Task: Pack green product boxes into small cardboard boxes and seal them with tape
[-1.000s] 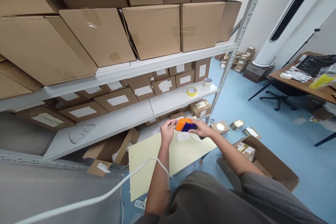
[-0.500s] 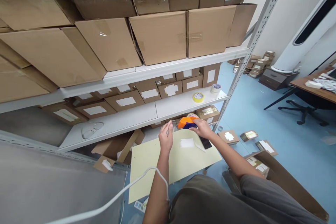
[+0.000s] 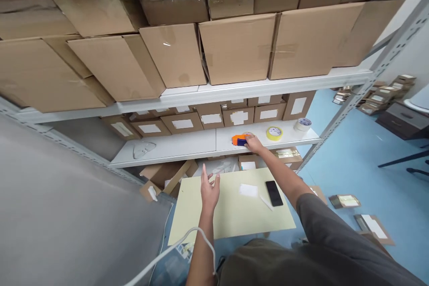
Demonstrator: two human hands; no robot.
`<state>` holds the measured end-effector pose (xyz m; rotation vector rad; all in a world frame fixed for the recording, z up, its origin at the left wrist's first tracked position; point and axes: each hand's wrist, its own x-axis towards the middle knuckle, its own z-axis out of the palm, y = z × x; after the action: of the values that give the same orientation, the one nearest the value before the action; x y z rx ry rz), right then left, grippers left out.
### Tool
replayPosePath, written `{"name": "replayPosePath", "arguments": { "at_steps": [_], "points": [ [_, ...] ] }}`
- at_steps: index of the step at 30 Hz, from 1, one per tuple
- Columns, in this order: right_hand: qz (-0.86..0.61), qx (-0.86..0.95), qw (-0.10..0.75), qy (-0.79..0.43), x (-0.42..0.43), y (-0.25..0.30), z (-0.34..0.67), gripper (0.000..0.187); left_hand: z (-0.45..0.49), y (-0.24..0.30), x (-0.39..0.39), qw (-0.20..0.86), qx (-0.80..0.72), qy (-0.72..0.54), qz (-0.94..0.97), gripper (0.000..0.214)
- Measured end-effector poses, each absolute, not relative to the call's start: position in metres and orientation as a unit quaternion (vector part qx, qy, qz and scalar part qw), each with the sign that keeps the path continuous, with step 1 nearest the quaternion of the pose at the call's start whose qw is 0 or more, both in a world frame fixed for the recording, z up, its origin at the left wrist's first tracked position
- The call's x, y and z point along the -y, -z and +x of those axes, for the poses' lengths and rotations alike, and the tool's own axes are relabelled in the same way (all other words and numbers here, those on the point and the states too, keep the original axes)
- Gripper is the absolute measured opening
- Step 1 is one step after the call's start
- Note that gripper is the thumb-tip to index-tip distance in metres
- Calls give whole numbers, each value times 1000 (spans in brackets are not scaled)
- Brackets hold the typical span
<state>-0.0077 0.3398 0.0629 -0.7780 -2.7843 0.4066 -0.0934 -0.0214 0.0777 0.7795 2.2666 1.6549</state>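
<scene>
Out over the middle shelf, my right hand (image 3: 255, 144) grips an orange and dark blue tape dispenser (image 3: 238, 140) by its right end. The dispenser is at the shelf surface; whether it rests there is unclear. My left hand (image 3: 209, 193) is raised above the pale yellow board (image 3: 231, 221), fingers apart and holding nothing. On that board lie a white card (image 3: 248, 190), a thin white stick (image 3: 267, 203) and a black phone (image 3: 274, 193). A yellow tape roll (image 3: 274, 132) lies on the shelf to the right of my right hand.
Pale tape rolls (image 3: 302, 124) and clear glasses (image 3: 143, 150) lie on the middle shelf (image 3: 187, 144), before labelled boxes. Large cartons (image 3: 236, 49) fill the shelf above. An open carton (image 3: 167, 174) stands low at left. A white cable (image 3: 174, 246) crosses my left forearm.
My right hand has carried the tape dispenser forward from above the board to the middle shelf. My left hand's fingers have spread. The view has swung left.
</scene>
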Motion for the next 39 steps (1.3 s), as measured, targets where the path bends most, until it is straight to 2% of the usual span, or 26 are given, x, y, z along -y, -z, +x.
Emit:
{"name": "replayPosePath", "arguments": {
  "at_steps": [3, 8, 14, 18, 27, 33, 39],
  "points": [
    [-241, 956, 122, -116, -349, -53, -14, 46, -96, -74, 28, 106, -784, -558, 249, 77],
    [-241, 948, 188, -86, -343, -51, -4, 59, -96, -69, 11, 121, -782, -547, 272, 71],
    [-279, 906, 304, -99, -314, -40, 65, 42, -88, -54, -26, 137, -771, -512, 354, 67],
    [-382, 856, 331, -110, -287, -5, 142, 37, -75, -32, -56, 147, -762, -467, 424, 66],
    [-570, 758, 279, -148, -215, 139, 243, 32, -30, 66, -99, 219, -726, -393, 520, 59],
    [-631, 728, 206, -173, -233, 241, 242, 31, -35, 131, -66, 213, -749, -368, 509, 58],
    [-634, 732, 170, -185, -247, 293, 238, 28, -56, 171, -34, 198, -776, -359, 479, 57]
  ]
}}
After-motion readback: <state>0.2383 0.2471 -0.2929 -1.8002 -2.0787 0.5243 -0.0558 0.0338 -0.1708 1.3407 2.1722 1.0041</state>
